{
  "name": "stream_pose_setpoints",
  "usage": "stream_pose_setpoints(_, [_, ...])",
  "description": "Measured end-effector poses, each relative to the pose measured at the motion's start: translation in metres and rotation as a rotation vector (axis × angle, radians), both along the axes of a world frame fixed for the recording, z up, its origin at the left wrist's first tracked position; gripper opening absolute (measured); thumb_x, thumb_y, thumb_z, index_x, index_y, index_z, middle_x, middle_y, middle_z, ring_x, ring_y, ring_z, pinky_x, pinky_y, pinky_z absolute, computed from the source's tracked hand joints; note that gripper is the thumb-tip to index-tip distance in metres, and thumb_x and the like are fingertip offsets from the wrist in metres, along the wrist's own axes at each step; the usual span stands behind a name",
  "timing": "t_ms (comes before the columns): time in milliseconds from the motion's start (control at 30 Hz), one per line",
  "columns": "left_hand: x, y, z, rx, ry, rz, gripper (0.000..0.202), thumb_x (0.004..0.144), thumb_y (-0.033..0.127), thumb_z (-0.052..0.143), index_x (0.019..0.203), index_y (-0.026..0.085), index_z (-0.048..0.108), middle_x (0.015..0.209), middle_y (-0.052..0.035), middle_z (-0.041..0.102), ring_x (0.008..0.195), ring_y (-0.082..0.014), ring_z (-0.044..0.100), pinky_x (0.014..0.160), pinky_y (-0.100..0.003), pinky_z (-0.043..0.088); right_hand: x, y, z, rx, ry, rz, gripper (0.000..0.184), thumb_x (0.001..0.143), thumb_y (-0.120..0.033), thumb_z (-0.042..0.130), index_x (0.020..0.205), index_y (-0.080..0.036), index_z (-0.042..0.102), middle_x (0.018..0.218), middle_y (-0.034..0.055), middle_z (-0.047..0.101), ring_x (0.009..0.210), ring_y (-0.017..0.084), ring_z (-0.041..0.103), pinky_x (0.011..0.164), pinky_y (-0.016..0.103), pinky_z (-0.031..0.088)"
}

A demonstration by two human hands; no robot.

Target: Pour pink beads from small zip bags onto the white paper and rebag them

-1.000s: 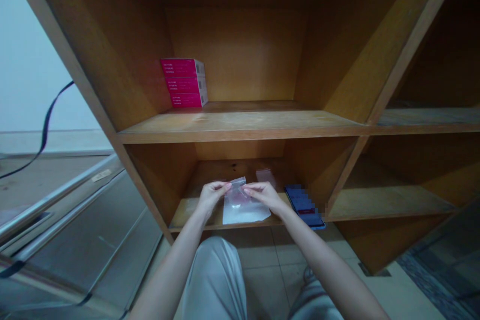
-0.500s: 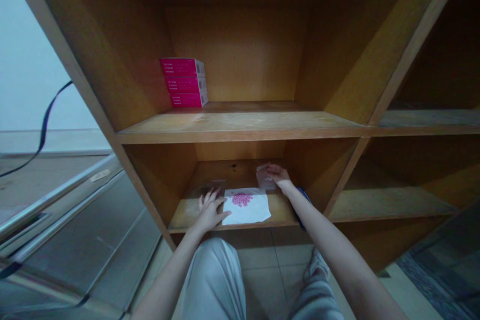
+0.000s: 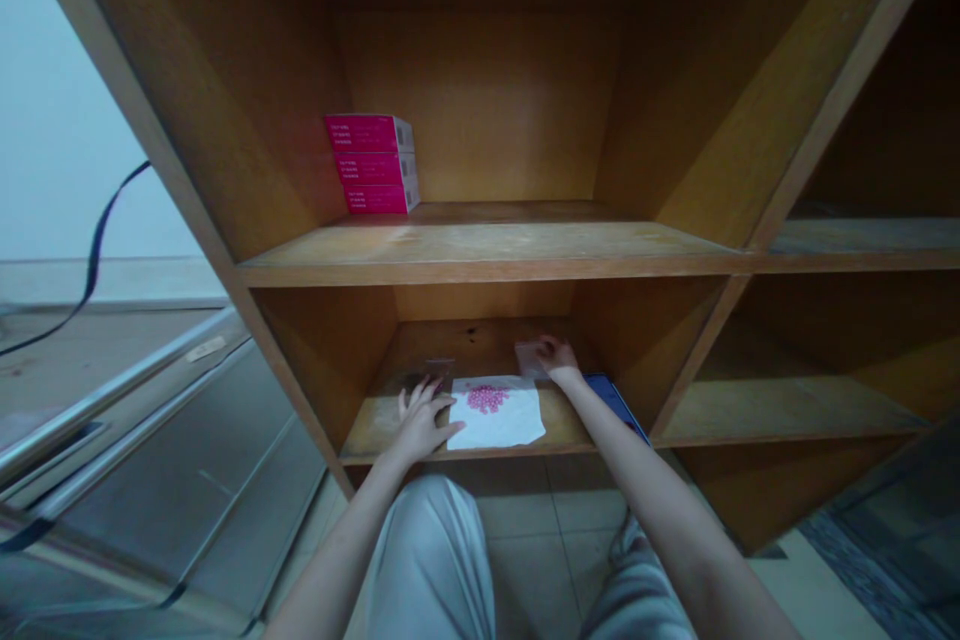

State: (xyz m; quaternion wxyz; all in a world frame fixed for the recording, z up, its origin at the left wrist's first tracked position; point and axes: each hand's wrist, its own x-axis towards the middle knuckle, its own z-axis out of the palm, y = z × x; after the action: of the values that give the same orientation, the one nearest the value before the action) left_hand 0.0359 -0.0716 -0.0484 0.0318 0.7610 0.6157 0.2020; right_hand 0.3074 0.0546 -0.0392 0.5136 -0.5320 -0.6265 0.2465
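A white sheet of paper (image 3: 499,422) lies on the lower shelf (image 3: 375,430), with a small heap of pink pills (image 3: 487,397) on it. My left hand (image 3: 420,417) rests flat on the shelf at the sheet's left edge, fingers spread and holding nothing. A small clear bag (image 3: 439,367) lies just beyond its fingertips. My right hand (image 3: 556,357) reaches deeper into the shelf and its fingers are closed on a small pile of clear plastic bags (image 3: 529,358). A dark blue phone (image 3: 613,402) lies right of my right forearm.
Three pink boxes (image 3: 373,165) are stacked at the back left of the upper shelf (image 3: 480,245). Wooden dividers wall in each compartment. A metal sliding-door track (image 3: 112,390) and a hanging black strap (image 3: 97,250) are at the left. My knees are below, over a tiled floor.
One second ago both hands held a clear bag over the paper. The pills now lie on the sheet, my left hand has gone flat, and my right hand has reached back to the bags.
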Motion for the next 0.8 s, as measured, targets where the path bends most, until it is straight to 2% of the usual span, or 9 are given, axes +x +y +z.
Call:
stream_pose_setpoints(67, [0.000, 0.000, 0.001, 0.000, -0.004, 0.004, 0.041, 0.064, 0.051, 0.057, 0.098, 0.029, 0.061, 0.130, -0.0069, 0.041, 0.123, -0.0312, 0.024, 0.096, -0.055, 0.005, -0.006, -0.014, 0.007, 0.114, -0.010, -0.059, 0.027, 0.063, -0.015, 0.050, 0.088, -0.015, 0.060, 0.103, 0.0109, 0.058, 0.100, 0.023, 0.050, 0.088, 0.037, 0.036])
stream_pose_setpoints(133, [0.001, 0.000, 0.002, 0.000, -0.006, 0.007, 0.041, 0.063, 0.050, 0.058, 0.097, 0.029, 0.061, 0.130, -0.0066, 0.041, 0.123, -0.0314, 0.024, 0.097, -0.055, 0.004, -0.016, -0.031, 0.011, 0.218, 0.009, 0.004, 0.027, 0.068, -0.016, 0.046, 0.092, -0.016, 0.059, 0.104, 0.0103, 0.057, 0.098, 0.020, 0.051, 0.087, 0.033, 0.038])
stream_pose_setpoints(233, [0.002, 0.001, 0.003, 0.000, -0.004, 0.011, 0.040, 0.062, 0.050, 0.059, 0.096, 0.029, 0.062, 0.130, -0.0064, 0.041, 0.123, -0.0316, 0.024, 0.097, -0.055, 0.004, -0.036, -0.058, 0.006, 0.159, 0.051, 0.180, 0.024, 0.071, -0.017, 0.043, 0.090, -0.017, 0.059, 0.093, 0.0077, 0.061, 0.084, 0.017, 0.057, 0.077, 0.031, 0.043])
stream_pose_setpoints(333, [0.001, 0.001, 0.003, 0.009, 0.003, 0.019, 0.040, 0.062, 0.050, 0.059, 0.096, 0.030, 0.062, 0.130, -0.0062, 0.041, 0.123, -0.0315, 0.024, 0.097, -0.055, 0.003, -0.052, -0.072, -0.011, 0.085, 0.092, 0.236, 0.024, 0.072, -0.016, 0.044, 0.091, -0.017, 0.058, 0.094, 0.0073, 0.061, 0.086, 0.017, 0.057, 0.078, 0.031, 0.044])
stream_pose_setpoints(433, [0.000, 0.000, 0.003, 0.011, 0.007, 0.021, 0.040, 0.062, 0.051, 0.058, 0.097, 0.031, 0.062, 0.130, -0.0063, 0.041, 0.123, -0.0314, 0.024, 0.097, -0.056, 0.004, -0.061, -0.074, -0.031, 0.028, 0.105, 0.248, 0.024, 0.071, -0.014, 0.044, 0.090, -0.017, 0.058, 0.093, 0.0076, 0.061, 0.088, 0.017, 0.056, 0.081, 0.032, 0.043])
stream_pose_setpoints(533, [-0.001, 0.000, 0.003, 0.001, 0.005, 0.025, 0.043, 0.062, 0.053, 0.058, 0.098, 0.031, 0.061, 0.130, -0.0066, 0.041, 0.123, -0.0316, 0.025, 0.097, -0.055, 0.005, -0.066, -0.071, -0.044, 0.011, 0.106, 0.252, 0.025, 0.069, -0.012, 0.044, 0.090, -0.016, 0.058, 0.093, 0.0077, 0.060, 0.090, 0.017, 0.055, 0.084, 0.033, 0.041])
stream_pose_setpoints(633, [-0.004, 0.000, 0.004, -0.009, 0.004, 0.032, 0.044, 0.062, 0.053, 0.057, 0.100, 0.031, 0.061, 0.130, -0.0065, 0.041, 0.123, -0.0315, 0.025, 0.096, -0.055, 0.004, -0.070, -0.070, -0.048, 0.009, 0.106, 0.275, 0.024, 0.069, -0.011, 0.044, 0.088, -0.017, 0.058, 0.092, 0.0063, 0.061, 0.088, 0.017, 0.055, 0.084, 0.034, 0.041])
stream_pose_setpoints(800, [-0.009, 0.000, 0.004, -0.016, 0.000, 0.012, 0.046, 0.063, 0.054, 0.055, 0.103, 0.031, 0.059, 0.131, -0.0066, 0.040, 0.123, -0.0314, 0.024, 0.096, -0.056, 0.003, -0.073, -0.073, -0.044, 0.010, 0.128, 0.281, 0.023, 0.067, -0.012, 0.045, 0.084, -0.019, 0.058, 0.091, 0.0048, 0.060, 0.088, 0.017, 0.055, 0.085, 0.034, 0.041])
